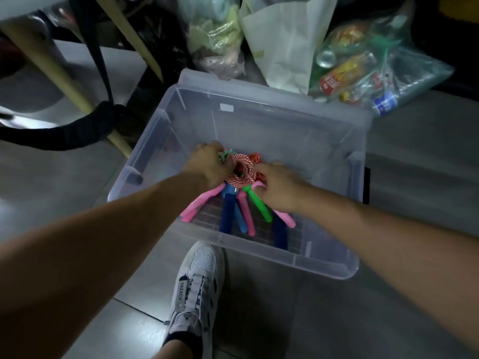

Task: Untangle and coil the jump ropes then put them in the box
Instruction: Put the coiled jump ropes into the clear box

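the jump ropes (239, 168) look untangled and wound already: the red-and-white cord sits in a tight round coil with other coloured cord bunched against it. the whole bundle is inside the clear box (259, 257) on the floor (388, 307), roughly mid-box and a little toward the near wall. i can't tell whether it rests on the bottom yet or hangs just above it.

the left hand (211, 165) grips the coil's left and far edge, its fingers (207, 149) curled round the cord. the right hand (281, 189) closes over the right side, one finger stretched onto the coil and a pink handle caught under the others.

so the job seems nearly done; what's left, i'd guess, is letting go and drawing both hands out.

the handles (228, 213), pink, blue and green, fan out from the coil toward the near wall, their long axes running front to back, free ends pointing at the person's shoe (197, 281).
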